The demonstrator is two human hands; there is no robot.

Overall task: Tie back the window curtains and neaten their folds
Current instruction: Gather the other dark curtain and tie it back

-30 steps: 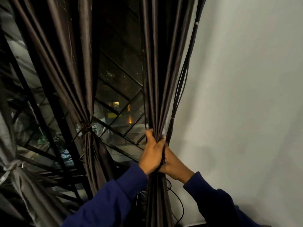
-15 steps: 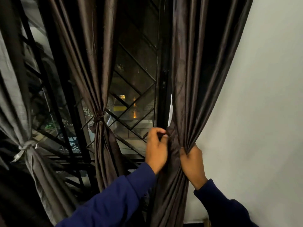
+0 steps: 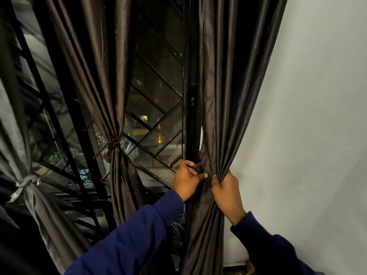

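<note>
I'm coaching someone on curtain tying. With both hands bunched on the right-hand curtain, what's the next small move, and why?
Probably wrap the tie strip, pinched by the left hand, around the gathered curtain. The right hand already grips the folds, but unlike the middle curtain, nothing binds them yet.

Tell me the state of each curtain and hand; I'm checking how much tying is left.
Dark brown satin curtain by the wall: gathered, not yet tied.
Dark brown middle curtain: tied back with a knot.
Grey curtain at far left: tied back.
Left hand: pinching a fabric strip.
Right hand: gripping gathered folds.
</note>
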